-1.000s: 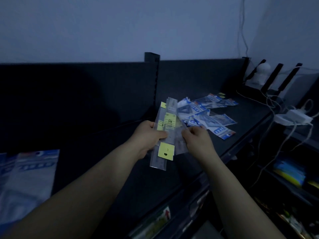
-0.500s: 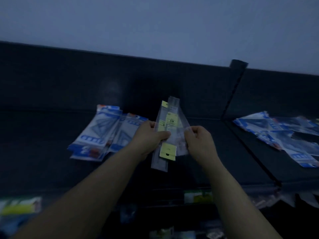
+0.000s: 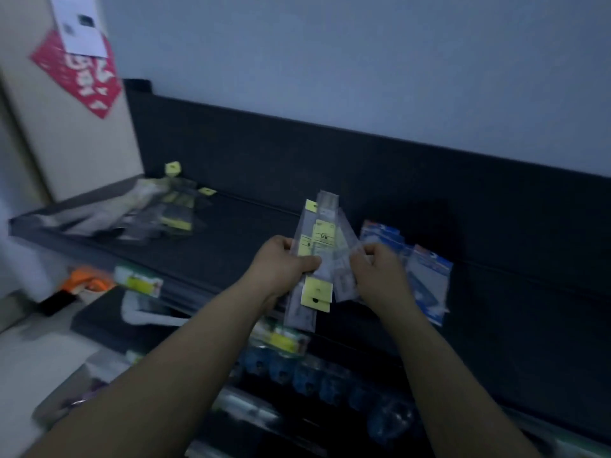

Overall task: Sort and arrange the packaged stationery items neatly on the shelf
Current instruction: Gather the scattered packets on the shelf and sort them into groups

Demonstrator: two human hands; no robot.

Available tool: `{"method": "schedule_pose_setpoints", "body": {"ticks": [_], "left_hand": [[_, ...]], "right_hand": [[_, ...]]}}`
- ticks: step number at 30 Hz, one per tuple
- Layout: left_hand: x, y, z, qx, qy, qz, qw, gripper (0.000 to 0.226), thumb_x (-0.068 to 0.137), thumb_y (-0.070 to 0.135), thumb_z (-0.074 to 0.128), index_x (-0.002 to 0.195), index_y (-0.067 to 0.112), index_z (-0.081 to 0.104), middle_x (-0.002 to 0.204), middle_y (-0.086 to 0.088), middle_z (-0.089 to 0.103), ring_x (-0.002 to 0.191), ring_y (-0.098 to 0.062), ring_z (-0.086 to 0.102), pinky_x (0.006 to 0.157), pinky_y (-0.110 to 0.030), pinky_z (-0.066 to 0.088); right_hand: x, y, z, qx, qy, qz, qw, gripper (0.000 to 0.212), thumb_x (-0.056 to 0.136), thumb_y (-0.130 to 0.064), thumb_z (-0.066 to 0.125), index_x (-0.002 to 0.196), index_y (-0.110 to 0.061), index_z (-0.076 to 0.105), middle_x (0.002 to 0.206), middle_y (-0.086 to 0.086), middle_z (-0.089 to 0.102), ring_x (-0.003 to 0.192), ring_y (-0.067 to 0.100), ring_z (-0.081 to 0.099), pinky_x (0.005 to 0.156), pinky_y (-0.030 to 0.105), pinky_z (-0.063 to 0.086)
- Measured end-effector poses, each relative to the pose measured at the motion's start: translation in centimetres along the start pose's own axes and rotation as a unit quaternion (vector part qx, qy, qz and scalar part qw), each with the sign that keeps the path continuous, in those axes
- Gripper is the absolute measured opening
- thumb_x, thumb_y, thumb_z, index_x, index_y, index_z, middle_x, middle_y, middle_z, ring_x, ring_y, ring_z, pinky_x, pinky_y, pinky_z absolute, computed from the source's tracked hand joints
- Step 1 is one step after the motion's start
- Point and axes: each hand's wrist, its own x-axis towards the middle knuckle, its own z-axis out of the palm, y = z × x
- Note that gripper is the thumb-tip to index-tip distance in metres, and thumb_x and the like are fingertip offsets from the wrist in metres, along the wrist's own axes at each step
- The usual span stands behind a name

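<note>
Both my hands hold a fanned bundle of long clear ruler packets (image 3: 318,259) with yellow labels, above the dark shelf (image 3: 231,239). My left hand (image 3: 281,262) grips the bundle's left side, thumb across the front. My right hand (image 3: 377,269) pinches the right-hand packets. A pile of similar clear, yellow-tagged packets (image 3: 162,209) lies at the shelf's far left end. Blue-and-white packets (image 3: 426,276) lie on the shelf just right of my right hand, partly hidden behind it.
A cardboard box (image 3: 66,110) with a red sticker stands at the shelf's left end. Lower shelves hold yellow-green packets (image 3: 281,338), blue goods (image 3: 314,378) and a dark flat box (image 3: 109,319). The shelf's back panel (image 3: 330,166) rises behind.
The view has swung left along the shelf; the blue packets now sit right of my hands, and the clear-packet pile and box have come into sight. My grip on the bundle is unchanged.
</note>
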Motion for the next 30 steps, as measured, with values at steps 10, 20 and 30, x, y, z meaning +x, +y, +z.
{"method": "schedule_pose_setpoints", "body": {"ticks": [10, 20, 30], "left_hand": [[2.8, -0.6, -19.2, 0.054, 0.085, -0.003, 0.995, 0.026, 0.083, 0.025, 0.074, 0.096, 0.013, 0.055, 0.084, -0.005, 0.067, 0.067, -0.017, 0.060, 0.057, -0.028, 0.050], [8.5, -1.4, -27.7, 0.116, 0.142, -0.030, 0.983, 0.025, 0.081, 0.026, 0.076, 0.084, 0.016, 0.053, 0.096, -0.013, 0.068, 0.088, -0.029, 0.068, 0.082, -0.047, 0.056], [16.6, -2.5, -30.7, 0.234, 0.209, -0.014, 0.949, 0.054, 0.078, 0.027, 0.076, 0.124, 0.008, 0.055, 0.115, -0.007, 0.062, 0.096, -0.022, 0.062, 0.078, -0.033, 0.052]], "right_hand": [[2.5, -9.9, 16.8, 0.063, -0.066, -0.011, 0.996, 0.015, 0.096, -0.024, 0.046, 0.094, -0.014, 0.056, 0.087, 0.006, 0.063, 0.067, 0.014, 0.055, 0.053, 0.025, 0.041], [8.2, -12.6, 25.8, 0.035, -0.097, -0.009, 0.995, 0.013, 0.095, -0.021, 0.046, 0.092, -0.012, 0.055, 0.087, 0.005, 0.062, 0.068, 0.013, 0.055, 0.050, 0.022, 0.038], [15.4, -11.8, 31.5, -0.049, -0.133, -0.042, 0.989, 0.013, 0.092, -0.021, 0.051, 0.098, -0.010, 0.052, 0.091, 0.005, 0.061, 0.080, 0.021, 0.059, 0.066, 0.034, 0.047]]}}
